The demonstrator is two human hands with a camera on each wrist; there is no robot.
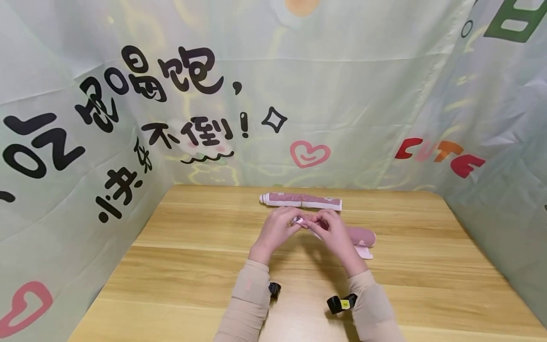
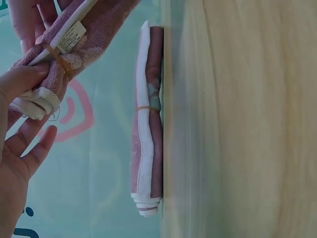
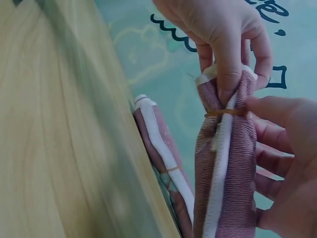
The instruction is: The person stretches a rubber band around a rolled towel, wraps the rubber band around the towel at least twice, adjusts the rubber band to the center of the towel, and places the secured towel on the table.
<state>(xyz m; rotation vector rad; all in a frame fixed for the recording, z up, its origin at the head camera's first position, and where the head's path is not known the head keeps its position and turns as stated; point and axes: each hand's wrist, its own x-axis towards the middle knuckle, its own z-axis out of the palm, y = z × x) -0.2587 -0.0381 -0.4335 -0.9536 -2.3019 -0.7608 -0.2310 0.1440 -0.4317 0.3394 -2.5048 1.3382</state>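
My left hand (image 1: 277, 228) grips the white-edged end of a rolled pink towel (image 1: 362, 236), its thumb pressed into the folds in the left wrist view. An orange rubber band (image 2: 58, 59) circles this towel near the gripped end and squeezes it narrow. My right hand (image 3: 292, 144) has its thumb and finger pinched at the side of that band, with the other fingers behind the towel. A white printed label (image 2: 72, 37) shows beside the band. The towel is raised at the banded end and slants toward the right over the table in the head view.
A second rolled pink towel (image 1: 301, 201), banded around its middle, lies at the back of the wooden table (image 1: 192, 275). Printed cloth walls (image 1: 256, 161) rise along the table's back and both sides. Black wrist cameras (image 1: 341, 304) sit below both forearms.
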